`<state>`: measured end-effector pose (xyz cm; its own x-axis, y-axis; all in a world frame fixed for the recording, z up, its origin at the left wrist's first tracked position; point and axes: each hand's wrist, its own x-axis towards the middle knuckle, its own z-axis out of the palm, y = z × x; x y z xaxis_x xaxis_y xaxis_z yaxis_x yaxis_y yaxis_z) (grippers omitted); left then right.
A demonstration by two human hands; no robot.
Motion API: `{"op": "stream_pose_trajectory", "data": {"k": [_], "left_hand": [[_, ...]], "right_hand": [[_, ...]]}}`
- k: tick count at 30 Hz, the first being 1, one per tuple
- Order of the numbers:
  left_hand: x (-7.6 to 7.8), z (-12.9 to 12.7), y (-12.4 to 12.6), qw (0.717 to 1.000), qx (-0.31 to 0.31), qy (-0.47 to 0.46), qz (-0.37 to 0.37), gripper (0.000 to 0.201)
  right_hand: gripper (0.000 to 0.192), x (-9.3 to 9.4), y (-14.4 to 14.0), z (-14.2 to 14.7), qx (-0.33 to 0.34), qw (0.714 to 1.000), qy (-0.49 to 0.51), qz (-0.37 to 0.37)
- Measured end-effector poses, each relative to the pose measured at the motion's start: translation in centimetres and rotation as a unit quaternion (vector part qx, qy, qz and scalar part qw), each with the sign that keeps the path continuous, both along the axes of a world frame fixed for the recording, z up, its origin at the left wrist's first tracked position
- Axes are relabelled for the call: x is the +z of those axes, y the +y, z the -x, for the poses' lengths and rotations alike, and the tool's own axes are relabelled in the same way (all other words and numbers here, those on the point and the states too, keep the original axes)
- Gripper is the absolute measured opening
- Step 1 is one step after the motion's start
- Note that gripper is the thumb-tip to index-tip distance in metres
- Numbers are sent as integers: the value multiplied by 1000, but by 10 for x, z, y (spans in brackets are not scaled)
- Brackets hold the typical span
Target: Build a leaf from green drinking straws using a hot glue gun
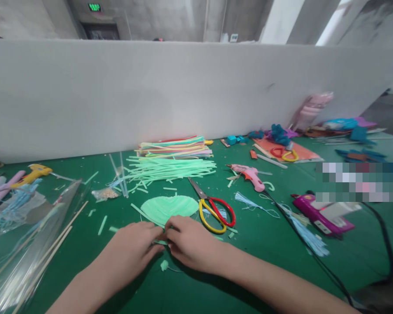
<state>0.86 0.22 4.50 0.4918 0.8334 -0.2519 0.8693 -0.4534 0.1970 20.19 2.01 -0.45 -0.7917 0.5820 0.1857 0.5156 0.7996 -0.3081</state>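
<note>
My left hand (pixel 134 242) and my right hand (pixel 193 242) meet at the front middle of the green table. Their fingertips are closed together around a short light green pipe cleaner (pixel 160 242), mostly hidden by the fingers. Just beyond them lies a fan-shaped piece of light green pipe cleaners (pixel 168 207), its lower part behind my hands. Scissors (pixel 212 207) with one yellow and one red handle lie to the right of the fan, blades toward the back. A small green tuft (pixel 164 265) sits nearer to me, below the fingers.
Loose green pipe cleaners (pixel 170 169) lie in front of a multicoloured bundle (pixel 177 148). At right are a pink glue gun (pixel 249 174), a blue tassel (pixel 309 235) and a magenta device (pixel 324 216). A yellow glue gun (pixel 32 174) and wooden sticks (pixel 57 242) lie left. A white partition (pixel 118 96) stands behind.
</note>
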Motion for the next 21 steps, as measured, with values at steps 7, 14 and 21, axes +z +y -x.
{"op": "stream_pose_trajectory", "data": {"k": [7,14,21], "left_hand": [[-4,4,2,999,27,-15,13,23],[-6,6,3,998,41,-29,25,26],[-9,5,6,998,43,-44,21,26]], "right_hand": [[17,3,-2,1,-8,1000,-9,-9],[20,2,-3,-1,-36,999,-3,5],[14,3,-3,2,-31,997,-63,-35]]}}
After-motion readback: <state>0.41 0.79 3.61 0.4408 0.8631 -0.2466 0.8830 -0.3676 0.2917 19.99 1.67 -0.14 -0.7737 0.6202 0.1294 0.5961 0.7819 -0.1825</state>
